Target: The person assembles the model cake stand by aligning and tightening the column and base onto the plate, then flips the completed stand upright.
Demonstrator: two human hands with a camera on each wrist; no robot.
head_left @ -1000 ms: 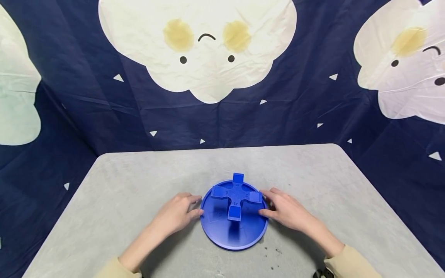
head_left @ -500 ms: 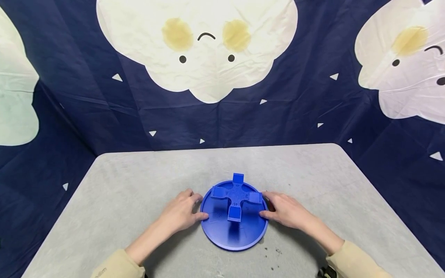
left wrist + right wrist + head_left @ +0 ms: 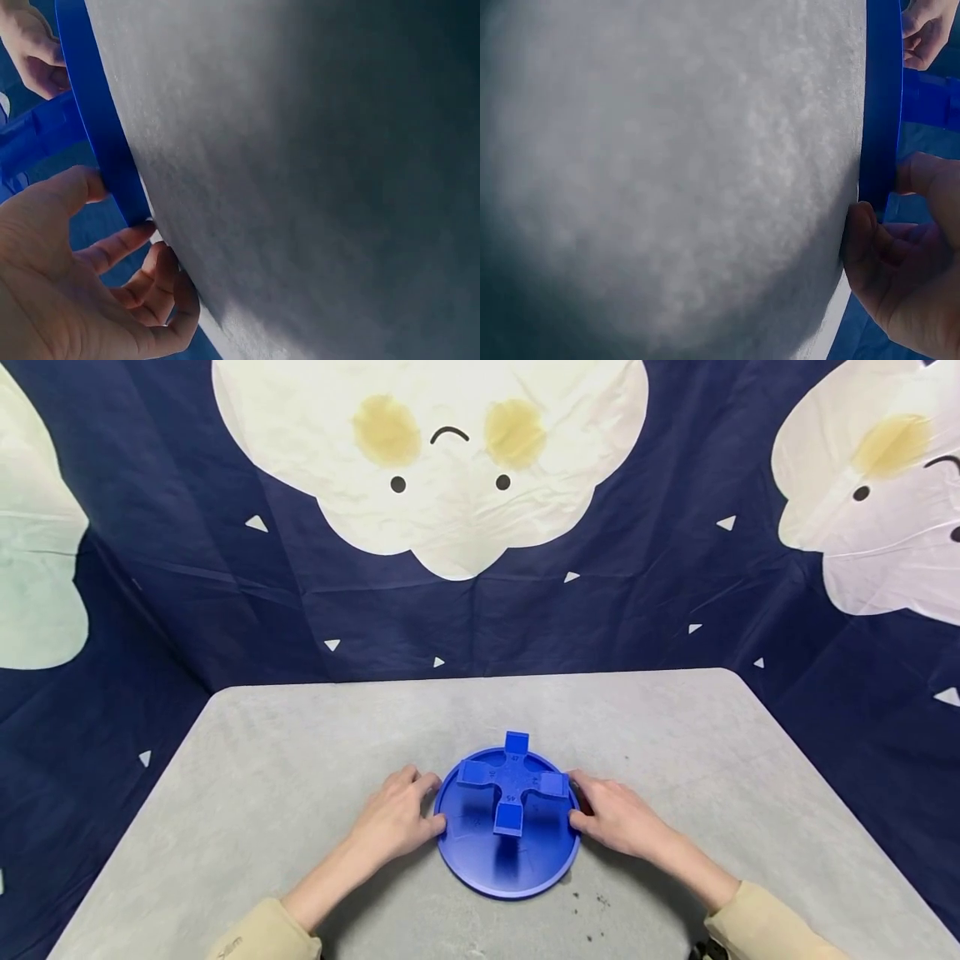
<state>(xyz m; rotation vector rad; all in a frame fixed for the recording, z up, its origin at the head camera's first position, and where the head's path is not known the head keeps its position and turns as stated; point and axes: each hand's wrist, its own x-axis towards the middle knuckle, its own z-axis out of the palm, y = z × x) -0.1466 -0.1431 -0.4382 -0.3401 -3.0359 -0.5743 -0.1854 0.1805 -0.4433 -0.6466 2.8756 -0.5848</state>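
Observation:
A round blue tray (image 3: pixel 480 864) with a raised rim lies on the grey table. Above its middle stands a blue cross-shaped piece (image 3: pixel 513 781), its several arms ending in square blocks marked with small numbers. My left hand (image 3: pixel 397 814) grips the tray's left rim, and in the left wrist view its thumb (image 3: pixel 84 184) lies on the rim with the index fingertip at the lower edge. Opposite, my right hand (image 3: pixel 618 814) holds the right rim; the right wrist view shows its thumb (image 3: pixel 915 172) on top and the fingertips low against the table.
The grey table (image 3: pixel 315 735) has rounded far corners. A dark blue cloth (image 3: pixel 390 627) printed with white clouds (image 3: pixel 450 518) rises behind and at both sides. A few dark specks (image 3: pixel 588 937) mark the table just right of the tray.
My left hand has come in closer to the tray; its thumb went over the rim and drew back to it. My right thumb has shifted slightly outward onto the rim. The tray stays in place.

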